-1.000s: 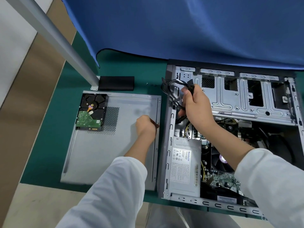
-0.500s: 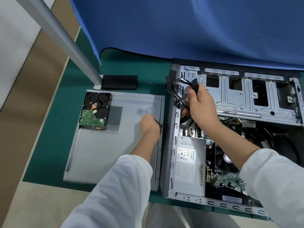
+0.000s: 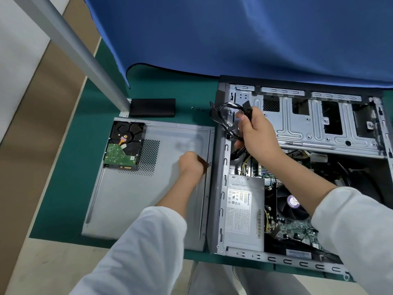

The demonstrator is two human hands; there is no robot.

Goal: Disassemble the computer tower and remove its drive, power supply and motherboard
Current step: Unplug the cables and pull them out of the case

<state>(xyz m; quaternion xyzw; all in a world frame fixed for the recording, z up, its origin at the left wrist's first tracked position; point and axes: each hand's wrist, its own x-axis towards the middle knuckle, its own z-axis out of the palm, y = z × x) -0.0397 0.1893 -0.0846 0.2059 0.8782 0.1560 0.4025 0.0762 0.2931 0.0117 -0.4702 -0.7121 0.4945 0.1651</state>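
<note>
Looking down, I see the computer case (image 3: 302,167) lying open on its side on the green mat (image 3: 70,188), at the right of the scene. My right hand (image 3: 258,133) is up at the case's far left corner, fingers curled tight around a bundle of black cables (image 3: 225,116) that loops out over the case wall, with a black plug sticking up above my fist. My left hand (image 3: 191,161) is a closed fist resting on the grey side panel (image 3: 148,199), which lies flat on the mat just left of the case; something dark and narrow pokes out of that fist toward the case, though I cannot tell what it is. The two hands are apart, left nearer, right farther.

The hard drive (image 3: 125,143) is already out, lying circuit side up on the far left corner of the panel, over its perforated vent patch. The power supply (image 3: 244,213) sits inside the case at the near left corner, label up. The motherboard (image 3: 295,228) is in there too, just right of it, with the black fan (image 3: 292,204) on top. A black box (image 3: 152,107) rests on the mat beyond the panel, beside a grey metal post (image 3: 85,58). A blue cloth (image 3: 234,35) hangs along the far side.
</note>
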